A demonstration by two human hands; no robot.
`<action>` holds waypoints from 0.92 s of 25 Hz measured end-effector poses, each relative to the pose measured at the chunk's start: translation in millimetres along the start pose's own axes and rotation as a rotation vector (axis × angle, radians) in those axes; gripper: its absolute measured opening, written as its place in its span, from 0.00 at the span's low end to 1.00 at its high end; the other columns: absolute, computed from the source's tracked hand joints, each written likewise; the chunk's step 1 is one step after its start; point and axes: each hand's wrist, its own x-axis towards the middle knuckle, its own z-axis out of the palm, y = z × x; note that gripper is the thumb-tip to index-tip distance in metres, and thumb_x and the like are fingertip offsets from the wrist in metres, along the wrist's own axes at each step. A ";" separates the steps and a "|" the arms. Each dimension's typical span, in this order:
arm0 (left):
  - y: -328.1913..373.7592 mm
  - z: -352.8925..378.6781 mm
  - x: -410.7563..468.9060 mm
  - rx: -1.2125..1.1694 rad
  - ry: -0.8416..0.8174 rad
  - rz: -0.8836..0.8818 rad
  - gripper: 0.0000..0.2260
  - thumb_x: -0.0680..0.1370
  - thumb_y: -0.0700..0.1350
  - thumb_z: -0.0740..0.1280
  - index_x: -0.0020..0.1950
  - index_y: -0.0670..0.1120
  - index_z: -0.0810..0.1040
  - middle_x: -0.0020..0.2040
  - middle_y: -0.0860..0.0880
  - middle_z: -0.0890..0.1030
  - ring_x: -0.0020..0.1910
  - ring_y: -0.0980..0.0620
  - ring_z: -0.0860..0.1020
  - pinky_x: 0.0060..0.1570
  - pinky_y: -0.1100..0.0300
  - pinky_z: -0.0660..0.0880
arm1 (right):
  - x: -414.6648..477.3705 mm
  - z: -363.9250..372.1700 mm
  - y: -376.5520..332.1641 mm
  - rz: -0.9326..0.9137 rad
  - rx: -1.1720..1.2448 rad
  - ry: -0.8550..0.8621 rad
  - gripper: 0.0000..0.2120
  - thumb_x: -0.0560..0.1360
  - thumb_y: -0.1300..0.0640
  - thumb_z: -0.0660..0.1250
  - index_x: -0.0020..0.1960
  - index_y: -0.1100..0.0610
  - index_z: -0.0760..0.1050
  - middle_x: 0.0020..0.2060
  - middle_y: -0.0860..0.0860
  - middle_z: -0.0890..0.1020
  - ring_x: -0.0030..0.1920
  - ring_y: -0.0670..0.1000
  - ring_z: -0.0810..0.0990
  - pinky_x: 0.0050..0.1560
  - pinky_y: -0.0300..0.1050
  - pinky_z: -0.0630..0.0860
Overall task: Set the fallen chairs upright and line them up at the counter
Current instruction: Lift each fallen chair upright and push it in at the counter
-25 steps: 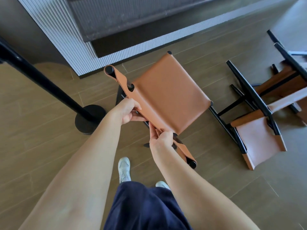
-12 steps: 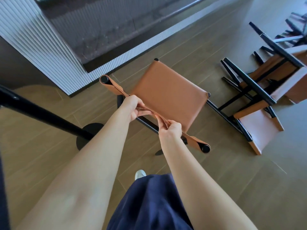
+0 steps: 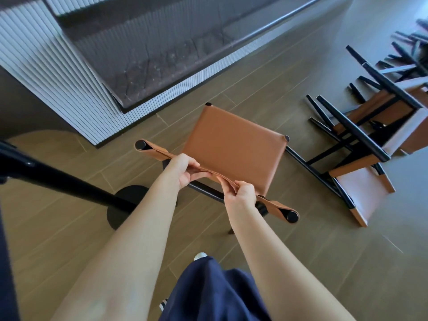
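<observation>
One upright chair occupies mid-frame in the head view, its tan seat toward the counter and just near of the counter's fluted base. I cannot tell whether its feet touch the floor. I record the left hand curled round the leather backrest strap left of its middle. The right hand grips the same strap nearer its right end, fingers wrapped over the top edge. Right of the seat, a fallen chair lies on its side. A second fallen chair lies against it, farther right. A black post on a round base stands near left.
</observation>
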 end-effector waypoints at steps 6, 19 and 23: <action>-2.0 -4.0 3.7 0.020 -0.022 -0.010 0.15 0.77 0.31 0.59 0.63 0.33 0.71 0.53 0.33 0.81 0.46 0.33 0.83 0.36 0.46 0.82 | 3.7 -0.8 -1.8 0.013 -0.056 -0.002 0.06 0.76 0.70 0.63 0.52 0.66 0.72 0.44 0.63 0.81 0.43 0.64 0.82 0.43 0.57 0.83; 2.3 -21.5 27.3 -0.044 0.069 -0.061 0.22 0.76 0.57 0.67 0.62 0.41 0.73 0.54 0.37 0.80 0.50 0.37 0.82 0.47 0.38 0.79 | 18.7 -25.2 -9.5 -0.026 -0.166 0.033 0.16 0.74 0.54 0.70 0.57 0.61 0.73 0.52 0.61 0.78 0.53 0.61 0.80 0.37 0.56 0.81; 7.4 -23.2 26.0 -0.065 0.079 -0.045 0.11 0.79 0.43 0.61 0.58 0.37 0.73 0.51 0.36 0.81 0.47 0.37 0.82 0.39 0.41 0.81 | 20.9 -23.3 -9.9 -0.007 -0.249 0.041 0.04 0.74 0.66 0.64 0.49 0.62 0.73 0.52 0.61 0.77 0.54 0.62 0.80 0.34 0.56 0.81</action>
